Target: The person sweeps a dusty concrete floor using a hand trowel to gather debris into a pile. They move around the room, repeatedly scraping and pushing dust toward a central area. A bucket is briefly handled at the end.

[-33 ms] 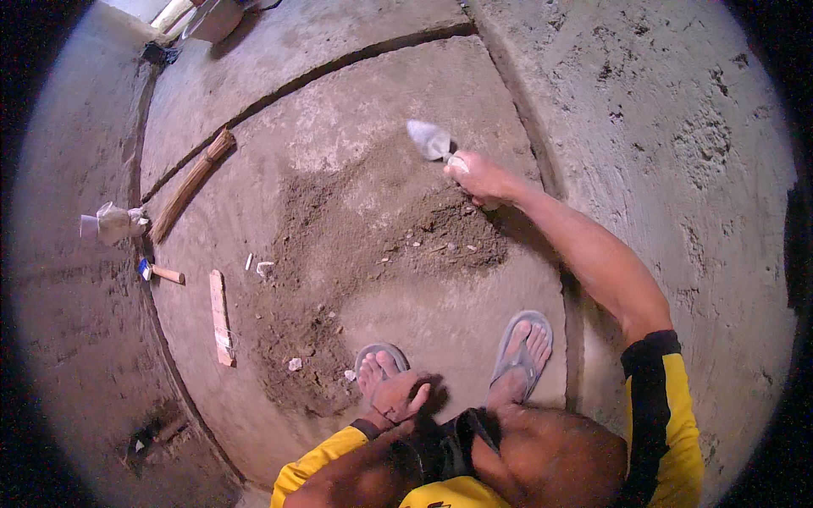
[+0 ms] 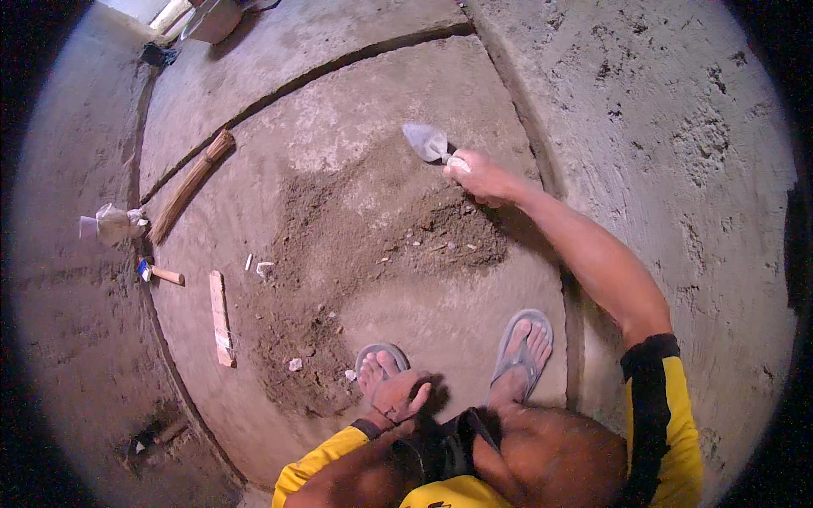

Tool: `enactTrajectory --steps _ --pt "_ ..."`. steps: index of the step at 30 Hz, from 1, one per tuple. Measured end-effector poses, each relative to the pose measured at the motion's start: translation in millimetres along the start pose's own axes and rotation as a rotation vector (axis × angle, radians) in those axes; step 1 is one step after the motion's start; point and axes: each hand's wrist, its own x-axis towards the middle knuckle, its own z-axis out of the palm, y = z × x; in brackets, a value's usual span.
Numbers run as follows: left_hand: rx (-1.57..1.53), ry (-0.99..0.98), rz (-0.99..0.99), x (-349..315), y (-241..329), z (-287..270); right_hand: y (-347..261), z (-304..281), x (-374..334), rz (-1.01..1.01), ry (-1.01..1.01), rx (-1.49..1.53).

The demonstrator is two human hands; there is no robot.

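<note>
My right hand point(image 2: 484, 179) grips a pointing trowel point(image 2: 426, 144) by its handle, with the pale blade pointing away to the far left. The blade is just above or on the floor at the far side of a spread of loose brown sand and mortar point(image 2: 440, 222); I cannot tell if it touches. My left hand point(image 2: 396, 396) hangs by my left knee, above my sandalled foot. Its thumb stands apart from the fingers, which partly hide, and nothing shows in it.
To the left lie a straw hand broom point(image 2: 193, 186), a blue brush with a wooden handle point(image 2: 163, 273) and a flat wooden strip point(image 2: 221, 317). A plastic-wrapped pipe end point(image 2: 112, 224) juts from the left wall. A bucket point(image 2: 213, 20) stands far left. A rough wall point(image 2: 669, 169) rises on the right.
The trowel's blade has shifted very slightly to the left and nearer. My left hand stays where it was.
</note>
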Motion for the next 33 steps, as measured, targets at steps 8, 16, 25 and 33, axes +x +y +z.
enactTrajectory --steps 8,16,25,33 --pt "-0.090 0.011 0.115 8.7 -4.2 -9.0 19.5 -63.2 2.9 0.234 0.354 -0.086" --pt "-0.267 -0.056 0.059 8.1 3.1 -22.9 -40.5 45.4 -49.5 0.048 -0.116 -0.333" --pt "-0.160 -0.056 0.142 7.3 0.0 -26.3 -101.4 48.2 -21.0 -0.080 -0.110 -0.292" --pt "-0.270 -0.030 0.174 10.5 -7.3 -12.9 -45.0 -8.4 44.8 0.017 0.192 -0.168"
